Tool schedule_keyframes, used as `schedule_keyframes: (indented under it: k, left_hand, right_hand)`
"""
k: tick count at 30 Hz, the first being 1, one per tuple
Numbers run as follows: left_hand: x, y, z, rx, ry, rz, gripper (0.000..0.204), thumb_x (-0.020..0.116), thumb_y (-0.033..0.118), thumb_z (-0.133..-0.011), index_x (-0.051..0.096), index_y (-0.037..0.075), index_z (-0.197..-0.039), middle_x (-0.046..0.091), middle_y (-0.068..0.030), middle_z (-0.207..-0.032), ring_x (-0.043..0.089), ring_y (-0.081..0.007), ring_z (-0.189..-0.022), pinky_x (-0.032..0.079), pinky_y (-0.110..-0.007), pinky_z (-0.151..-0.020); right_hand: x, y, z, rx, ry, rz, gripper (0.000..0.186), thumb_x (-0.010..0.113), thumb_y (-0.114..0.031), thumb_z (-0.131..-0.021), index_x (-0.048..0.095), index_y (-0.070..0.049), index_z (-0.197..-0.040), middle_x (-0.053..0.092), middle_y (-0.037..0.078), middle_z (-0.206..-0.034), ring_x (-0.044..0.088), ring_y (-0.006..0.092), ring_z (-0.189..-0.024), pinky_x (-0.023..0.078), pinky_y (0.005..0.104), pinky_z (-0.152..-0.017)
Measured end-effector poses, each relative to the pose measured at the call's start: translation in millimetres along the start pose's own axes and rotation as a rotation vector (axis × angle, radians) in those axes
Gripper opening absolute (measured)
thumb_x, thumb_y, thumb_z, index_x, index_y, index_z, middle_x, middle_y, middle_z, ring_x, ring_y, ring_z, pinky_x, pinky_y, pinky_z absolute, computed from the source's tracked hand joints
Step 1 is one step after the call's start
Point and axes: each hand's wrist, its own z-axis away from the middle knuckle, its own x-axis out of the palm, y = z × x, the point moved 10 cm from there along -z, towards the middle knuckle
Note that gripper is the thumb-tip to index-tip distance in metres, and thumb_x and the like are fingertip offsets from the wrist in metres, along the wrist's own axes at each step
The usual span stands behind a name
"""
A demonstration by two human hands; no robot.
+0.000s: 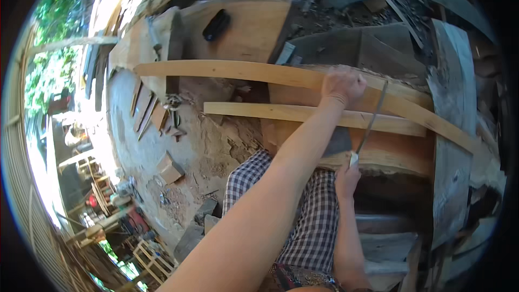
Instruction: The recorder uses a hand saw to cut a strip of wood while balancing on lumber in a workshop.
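Observation:
My left hand [343,85] is closed on top of a long curved wooden strip [227,70] that arches across the work from left to right. Lower down, my right hand [346,177] grips the pale handle of a thin metal file [371,120]. Its blade slants up and to the right, reaching the curved strip close to my left hand. A straight wooden slat [270,111] lies just below the curved strip, over a reddish wood slab [400,146]. My checked clothing [308,216] shows beneath both arms.
A wide pale plank [254,30] with a black oblong object [216,24] on it lies behind the work. A thick grey plank [451,146] stands on edge at the right. Wood offcuts [170,168] and short slats [145,109] lie on the dusty ground to the left.

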Motion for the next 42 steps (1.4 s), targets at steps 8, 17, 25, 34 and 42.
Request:
schedule_keyframes:
  k: [8,17,25,34,42]
  left_hand:
    - [8,-4,4,-0.026,-0.048,-0.015,0.025,0.051,0.026,-0.078,0.067,0.013,-0.064,0.067,-0.0077,-0.073,0.064,-0.0229,-0.074,0.047,-0.038,-0.071]
    - [4,-4,4,-0.023,-0.006,0.018,0.024,0.051,0.026,-0.077,0.067,0.012,-0.066,0.067,-0.0071,-0.072,0.065,-0.0222,-0.073,0.048,-0.037,-0.073]
    - [6,-5,2,-0.045,-0.038,0.045,0.028,0.05,0.029,-0.077,0.068,0.011,-0.065,0.067,-0.0102,-0.075,0.064,-0.024,-0.077,0.047,-0.036,-0.076]
    - [4,-4,2,-0.048,-0.052,-0.014,0.027,0.051,0.028,-0.076,0.068,0.011,-0.065,0.068,-0.0101,-0.074,0.065,-0.0237,-0.076,0.048,-0.035,-0.076]
    - [7,-7,2,-0.046,-0.057,-0.025,0.026,0.05,0.028,-0.078,0.068,0.012,-0.067,0.067,-0.008,-0.073,0.065,-0.0221,-0.075,0.047,-0.035,-0.074]
  right_hand:
    - [-30,-5,-32,0.239,0.023,-0.385,0.028,0.039,-0.021,-0.1,0.054,0.001,-0.11,0.053,0.006,-0.057,0.052,0.0151,-0.045,0.041,0.0307,-0.045]
    - [-10,10,13,0.356,-0.08,-0.243,0.026,0.039,-0.017,-0.1,0.054,0.0,-0.112,0.055,0.008,-0.057,0.057,0.0165,-0.049,0.045,0.0317,-0.049]
    - [-14,4,4,0.285,0.011,-0.325,0.028,0.037,-0.018,-0.101,0.054,0.001,-0.111,0.052,0.007,-0.054,0.055,0.0154,-0.047,0.043,0.0318,-0.047]
    - [-35,-20,-34,0.148,0.072,-0.34,0.028,0.039,-0.021,-0.1,0.055,0.001,-0.109,0.051,0.007,-0.053,0.052,0.0154,-0.043,0.041,0.0315,-0.045]
    - [-10,5,18,0.29,-0.016,-0.312,0.026,0.042,-0.019,-0.099,0.054,0.002,-0.108,0.052,0.008,-0.053,0.054,0.0177,-0.046,0.043,0.0327,-0.047]
